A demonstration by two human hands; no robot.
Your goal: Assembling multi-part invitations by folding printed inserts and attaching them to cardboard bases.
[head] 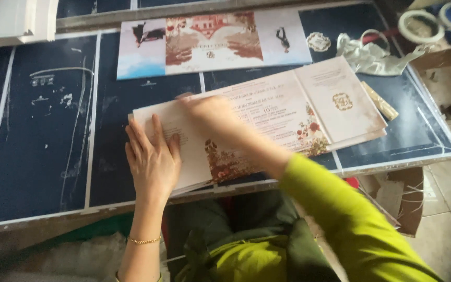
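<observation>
Invitation cards (267,120) lie in an unfolded stack near the front edge of the desk (43,156), right of its middle. Judged step: smoothing or creasing the left panel of the top sheet. The left hand (152,156) lies flat and palm down on that panel, its grip open, fingers spread toward the far edge. The right hand (210,112), blurred, crosses over the sheet from the right with the forearm sloping toward the front right corner; whether its grip is open or closed cannot be told. The next move likely calls for steady downward pressure and aligned edges.
</observation>
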